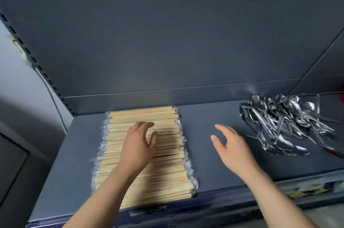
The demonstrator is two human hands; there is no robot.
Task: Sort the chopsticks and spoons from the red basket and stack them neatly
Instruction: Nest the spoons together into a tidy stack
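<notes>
Here, crinkly-wrapped wooden chopsticks lie flat; shiny metal spoons tangle.

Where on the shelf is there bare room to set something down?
Bare shelf between chopsticks and spoons, below the right hand; a narrower strip left of the chopsticks. Crowded: the right end, piled with spoons. The left hand is over the chopsticks.

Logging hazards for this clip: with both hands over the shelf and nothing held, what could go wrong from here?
1. The chopsticks form a long stack that reaches the front edge of the shelf. A push from the left hand over it might slide the nearest packs off.
2. The spoons lie in a loose, tangled heap. If the right hand sweeps into them, they could scatter rather than stack neatly.
</notes>
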